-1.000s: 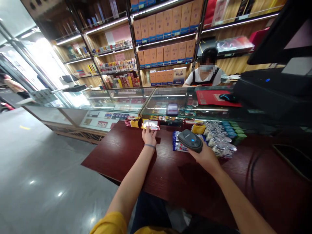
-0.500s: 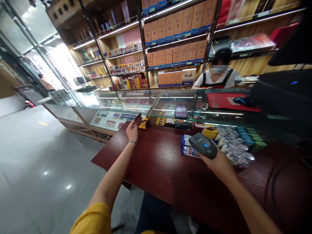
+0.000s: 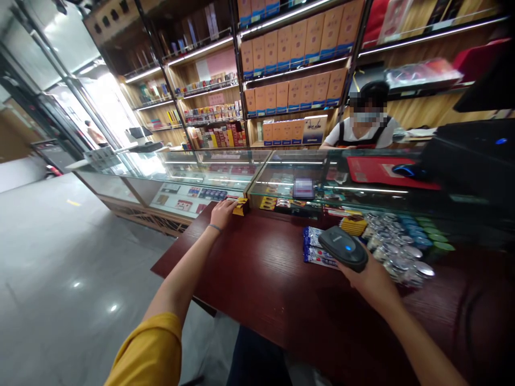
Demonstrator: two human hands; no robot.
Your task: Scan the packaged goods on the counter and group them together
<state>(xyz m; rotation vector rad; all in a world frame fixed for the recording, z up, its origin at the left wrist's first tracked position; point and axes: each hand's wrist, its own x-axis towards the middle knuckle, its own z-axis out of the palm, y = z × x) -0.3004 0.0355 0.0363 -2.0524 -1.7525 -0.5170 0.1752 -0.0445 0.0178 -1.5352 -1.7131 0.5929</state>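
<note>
At the far left of the table, my left hand [image 3: 223, 214] reaches onto a small stack of yellow packets [image 3: 240, 208]. Its fingers are bent over the top one, partly hiding it. My right hand [image 3: 372, 276] is wrapped around a dark barcode scanner [image 3: 343, 247] with a lit blue spot. The scanner is over blue-and-white packets [image 3: 314, 245] lying on the table and covers part of them. Just beyond it sits another pile of yellow packets [image 3: 353, 225], beside several silver-lidded jars [image 3: 398, 246].
The dark red wooden table [image 3: 257, 273] meets a glass display counter [image 3: 209, 166]. Green-lidded containers [image 3: 440, 238] stand past the jars. A mouse [image 3: 408, 170] rests on a red mat [image 3: 362, 169]. Behind the counter sits a masked person [image 3: 364, 131], before shelves of boxes [image 3: 298, 94].
My left hand has lowered a dark, flat packet from upright onto the yellow stack, where its dark face no longer shows. My right hand keeps the scanner nearly in place.
</note>
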